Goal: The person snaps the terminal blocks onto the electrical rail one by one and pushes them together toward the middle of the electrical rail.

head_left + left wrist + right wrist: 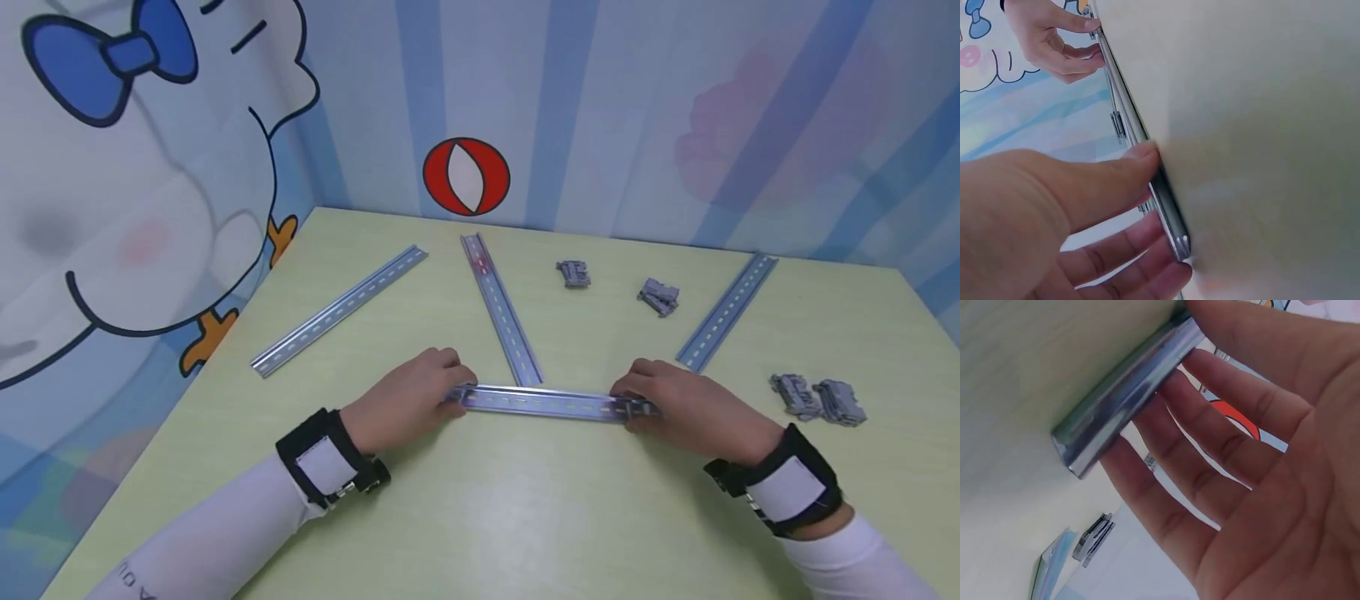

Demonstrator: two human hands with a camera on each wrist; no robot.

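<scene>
A straight road track strip (540,403), grey-blue with pale centre dashes, lies crosswise in front of me. My left hand (405,398) pinches its left end, thumb on the near edge and fingers behind. At the other end my right hand (693,408) grips the strip, partly hiding that end. In the left wrist view, the strip (1171,215) runs from the left thumb away to the right hand (1054,47). The right wrist view shows fingers (1166,506) spread along one side of the strip (1122,394). A second road strip (504,308), with a red patch near its far end, points toward the held one.
Another road strip (337,312) lies slanted at the left, and one more (727,312) at the right. Small grey plastic pieces sit at the back (574,274), nearby (659,297), and beside the right wrist (840,403). A printed wall (570,108) borders the table.
</scene>
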